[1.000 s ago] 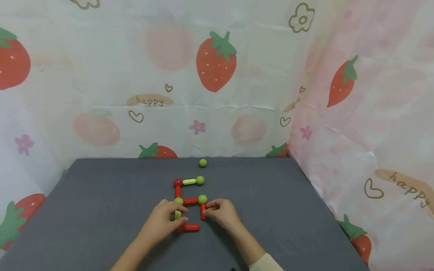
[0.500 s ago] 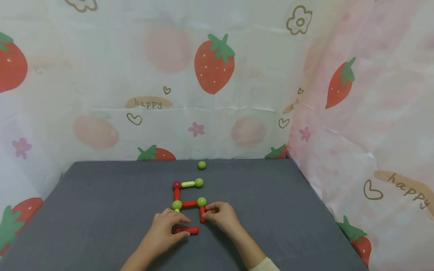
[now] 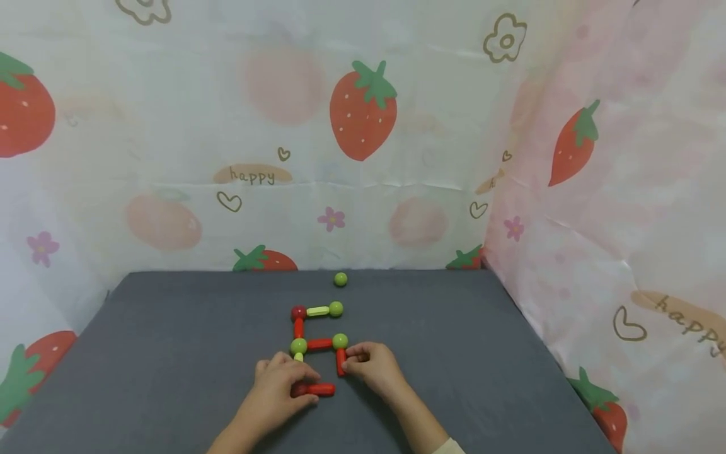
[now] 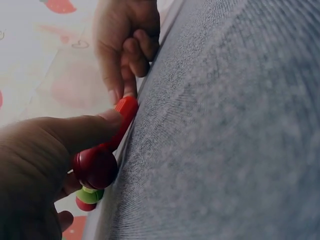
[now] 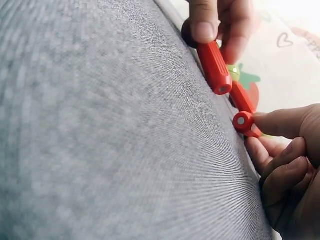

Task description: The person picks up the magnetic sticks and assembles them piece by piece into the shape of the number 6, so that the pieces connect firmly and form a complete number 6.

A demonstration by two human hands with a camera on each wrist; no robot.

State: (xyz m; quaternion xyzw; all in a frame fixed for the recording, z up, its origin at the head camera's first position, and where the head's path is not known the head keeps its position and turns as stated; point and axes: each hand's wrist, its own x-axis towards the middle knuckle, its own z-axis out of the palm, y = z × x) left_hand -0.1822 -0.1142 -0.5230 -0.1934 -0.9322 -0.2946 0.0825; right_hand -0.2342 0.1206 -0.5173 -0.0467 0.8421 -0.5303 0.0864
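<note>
Magnetic rods and balls lie joined in a figure on the dark grey table. My left hand (image 3: 276,389) pinches the lower red magnetic rod (image 3: 323,389) by its end at the dark red ball (image 4: 95,167). In the right wrist view that rod's free end points toward the other hand. My right hand (image 3: 375,367) pinches a second red magnetic rod (image 3: 341,362), which runs toward me from a green ball (image 3: 340,341). A gap separates the two rods' free ends. My left fingers partly cover a yellow-green rod (image 3: 298,357) below another green ball (image 3: 299,346).
Farther back, a red ball (image 3: 299,313) and a green ball (image 3: 336,309) are joined by a yellow-green rod (image 3: 317,311). One loose green ball (image 3: 340,279) sits near the table's (image 3: 187,328) back edge. Strawberry-printed cloth (image 3: 363,208) stands behind and at both sides.
My left hand has come down from the yellow-green rod to the lower red rod, and its fingers have closed on it. My right hand keeps its pinch, almost unmoved.
</note>
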